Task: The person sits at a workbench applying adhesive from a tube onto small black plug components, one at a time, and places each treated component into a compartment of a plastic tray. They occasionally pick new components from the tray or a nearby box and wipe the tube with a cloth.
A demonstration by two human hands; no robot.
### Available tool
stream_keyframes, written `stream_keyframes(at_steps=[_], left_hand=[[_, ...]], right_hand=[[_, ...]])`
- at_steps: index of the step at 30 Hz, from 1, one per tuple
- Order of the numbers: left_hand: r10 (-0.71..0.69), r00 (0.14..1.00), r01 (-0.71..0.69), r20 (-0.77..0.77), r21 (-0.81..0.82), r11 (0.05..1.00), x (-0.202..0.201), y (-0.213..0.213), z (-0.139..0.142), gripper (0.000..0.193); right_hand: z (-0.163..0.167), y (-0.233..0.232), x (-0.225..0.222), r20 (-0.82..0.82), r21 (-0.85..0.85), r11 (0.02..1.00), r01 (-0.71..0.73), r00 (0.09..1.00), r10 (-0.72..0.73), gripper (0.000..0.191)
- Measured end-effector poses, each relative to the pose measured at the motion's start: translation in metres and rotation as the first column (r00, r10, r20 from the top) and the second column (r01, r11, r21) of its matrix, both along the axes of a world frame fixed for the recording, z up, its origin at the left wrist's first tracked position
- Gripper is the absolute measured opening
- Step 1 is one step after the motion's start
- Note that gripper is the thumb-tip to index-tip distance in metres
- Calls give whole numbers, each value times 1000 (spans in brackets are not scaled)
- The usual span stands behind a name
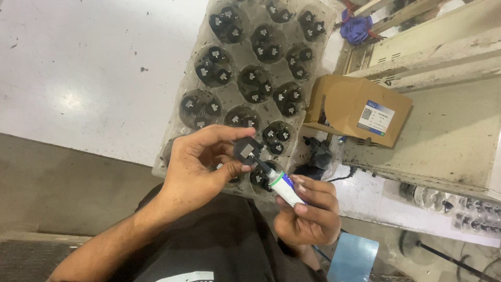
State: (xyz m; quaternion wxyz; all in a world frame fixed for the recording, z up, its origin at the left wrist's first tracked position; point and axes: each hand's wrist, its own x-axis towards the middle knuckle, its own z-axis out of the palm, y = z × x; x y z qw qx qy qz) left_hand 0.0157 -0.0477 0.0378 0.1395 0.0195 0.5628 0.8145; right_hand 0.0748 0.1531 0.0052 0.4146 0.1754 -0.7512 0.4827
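Note:
My left hand [201,167] pinches a small round black part [247,150] with a grey square on its face, holding it up in front of me. My right hand [309,211] grips a small white tube with a green band and a dark nozzle [279,183]. The nozzle tip touches the edge of the black part. Just behind my hands lies a clear plastic tray [180,125], its round cups holding several similar black parts [215,65].
A brown cardboard box [347,107] with a white and blue label lies right of the tray. A blue bundle [356,27] sits at the far top. A grey metal bench [449,136] runs along the right, with small dark parts [472,214] near its lower edge.

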Motion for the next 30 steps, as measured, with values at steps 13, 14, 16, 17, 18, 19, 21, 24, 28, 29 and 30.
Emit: stream_keyframes(at_steps=[13,14,16,17,18,19,21,24,28,29,30], left_hand=[[-81,995,82,62,-24,996,-4,0,-4,49],[-78,994,79,72,-16,997,-5,1,-5,50],[-73,993,74,91,-2,997,-5,1,-6,50],[-68,994,69,85,-4,998,-5,1,-6,50],[-64,995,65,80,-6,998,-5,1,-7,50],[-62,995,62,77,-6,998,-5,1,-8,50],[-60,994,61,93,-2,998,-6,1,-9,51],[-58,994,60,98,-11,998,-6,0,-10,52],[-63,987,63,149,6,998,-5,1,-15,51],[-60,988,54,141,43,998,-5,2,-17,50],[-56,989,46,134,80,996,-4,3,-19,50]], right_hand=[[15,-4,2,92,33,998,52,994,-55,33],[15,-4,1,92,30,998,48,995,-51,34],[14,-4,0,91,22,999,41,995,-43,35],[12,-4,0,86,16,999,43,995,-44,35],[11,-5,-1,82,9,999,45,996,-46,36],[10,-5,-1,80,5,999,49,996,-49,36],[8,-4,-2,68,18,999,49,996,-50,36],[6,-2,-2,64,20,999,45,997,-46,36],[4,-2,-2,65,17,999,36,997,-37,35],[4,-2,-3,67,11,999,33,997,-33,35],[3,-3,-3,69,5,1000,29,997,-29,34]])
